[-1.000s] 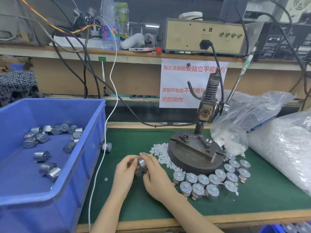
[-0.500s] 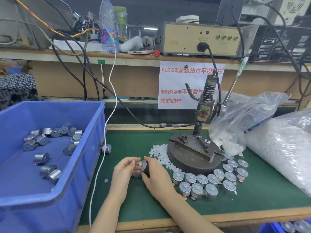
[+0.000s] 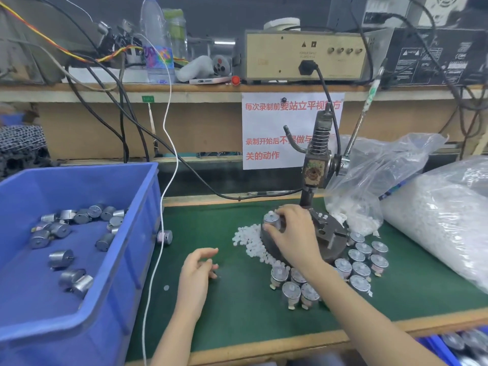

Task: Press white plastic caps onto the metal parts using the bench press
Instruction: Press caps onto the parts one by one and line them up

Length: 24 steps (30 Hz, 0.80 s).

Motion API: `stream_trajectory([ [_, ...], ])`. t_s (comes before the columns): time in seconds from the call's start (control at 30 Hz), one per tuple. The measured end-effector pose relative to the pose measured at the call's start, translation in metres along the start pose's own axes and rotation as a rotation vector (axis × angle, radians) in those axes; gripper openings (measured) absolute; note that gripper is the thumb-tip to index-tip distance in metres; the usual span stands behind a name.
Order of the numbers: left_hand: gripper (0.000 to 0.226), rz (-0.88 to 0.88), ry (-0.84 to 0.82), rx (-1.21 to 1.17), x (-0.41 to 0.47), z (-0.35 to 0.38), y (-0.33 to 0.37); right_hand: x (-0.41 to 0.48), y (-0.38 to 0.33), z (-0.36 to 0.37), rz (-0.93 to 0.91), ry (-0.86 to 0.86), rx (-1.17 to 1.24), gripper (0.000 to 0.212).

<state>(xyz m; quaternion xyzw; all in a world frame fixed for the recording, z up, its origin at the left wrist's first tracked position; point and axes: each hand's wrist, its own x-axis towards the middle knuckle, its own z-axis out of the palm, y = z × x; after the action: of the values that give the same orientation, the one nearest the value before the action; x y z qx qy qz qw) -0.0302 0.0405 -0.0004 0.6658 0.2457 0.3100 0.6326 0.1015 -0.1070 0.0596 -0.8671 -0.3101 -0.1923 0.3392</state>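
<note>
My right hand (image 3: pixel 293 236) grips a round metal part (image 3: pixel 272 220) with a white cap on top, holding it over the left side of the bench press's round base (image 3: pixel 330 244). The press column (image 3: pixel 315 165) and its lever (image 3: pixel 361 120) rise behind the base. My left hand (image 3: pixel 198 268) hovers over the green mat with fingers loosely curled and holds nothing. A heap of loose white caps (image 3: pixel 247 239) lies left of the base. Several capped metal parts (image 3: pixel 353 268) stand in rows in front of and right of the base.
A blue bin (image 3: pixel 79 328) with several bare metal parts (image 3: pixel 60 229) fills the left. One metal part (image 3: pixel 164 237) lies beside the bin wall. Two clear bags of white caps (image 3: pixel 435 215) lie at the right. A white cable (image 3: pixel 163 207) hangs down across the mat.
Both hands held the part together near the mat's front. Now my right hand has carried it up to the press base, and my left hand has let go and stayed behind.
</note>
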Motion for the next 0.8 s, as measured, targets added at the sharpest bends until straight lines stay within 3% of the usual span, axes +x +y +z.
stream_trajectory([
  [0.43,0.032,0.018,0.030,0.094,-0.001,0.001,-0.001,0.016,0.070,-0.010,0.221,0.006,-0.189,0.042],
  [0.67,0.030,0.024,0.049,0.101,-0.001,-0.001,-0.004,0.021,0.071,-0.012,0.296,-0.022,-0.053,0.069],
  [0.8,0.029,0.024,0.058,0.094,0.000,-0.001,-0.006,0.030,0.074,-0.028,0.463,0.004,0.379,0.095],
])
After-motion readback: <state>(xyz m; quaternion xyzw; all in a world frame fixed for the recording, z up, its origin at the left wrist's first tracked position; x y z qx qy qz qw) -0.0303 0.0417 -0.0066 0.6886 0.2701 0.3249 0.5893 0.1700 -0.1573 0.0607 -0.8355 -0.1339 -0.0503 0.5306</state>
